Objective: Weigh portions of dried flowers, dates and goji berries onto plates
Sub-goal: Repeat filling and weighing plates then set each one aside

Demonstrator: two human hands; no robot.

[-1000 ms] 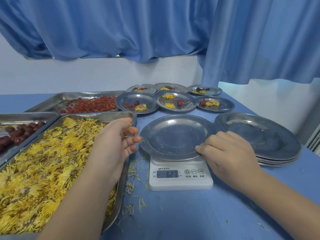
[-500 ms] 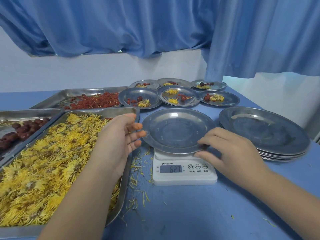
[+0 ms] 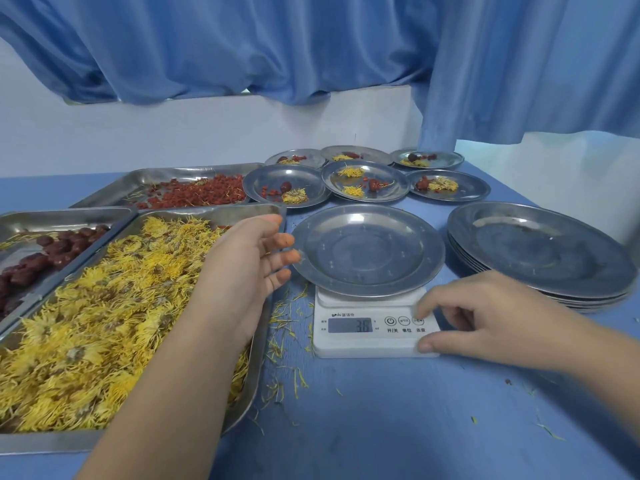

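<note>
On the scale (image 3: 375, 327), an empty plate (image 3: 367, 250) awaits taring: right hand (image 3: 485, 317) fingertip presses a button, thumb bracing; left hand (image 3: 242, 271), fingers loosely spread, steadies the rim.

three trays (image 3: 194, 174), six filled plates (image 3: 366, 180), one bare plate (image 3: 367, 251), one scale (image 3: 374, 327).

Plates (image 3: 367, 250) and trays (image 3: 194, 175): shiny, faintly scuffed metal. Scale (image 3: 375, 325): smooth white plastic. Bench (image 3: 415, 427): matt blue. Curtains (image 3: 242, 46): blue cloth.
</note>
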